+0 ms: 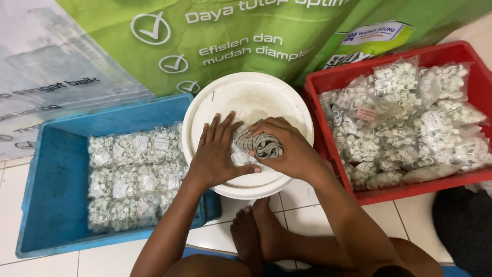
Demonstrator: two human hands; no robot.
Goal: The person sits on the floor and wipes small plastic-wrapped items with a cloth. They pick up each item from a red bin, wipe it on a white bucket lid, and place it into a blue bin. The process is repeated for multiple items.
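The right hand (pixel 287 149) squeezes a grey checked cloth (pixel 264 145); the flat, spread left hand (pixel 218 154) pins a small clear bag (pixel 240 156) on the round white plastic lid (pixel 248 102). The bag could slip off.

Head view, steeply downward, close.

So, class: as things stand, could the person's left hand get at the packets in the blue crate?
Probably yes. The left hand lies flat on the white lid, right beside the blue crate; the crate is open-topped and nothing covers its packets.
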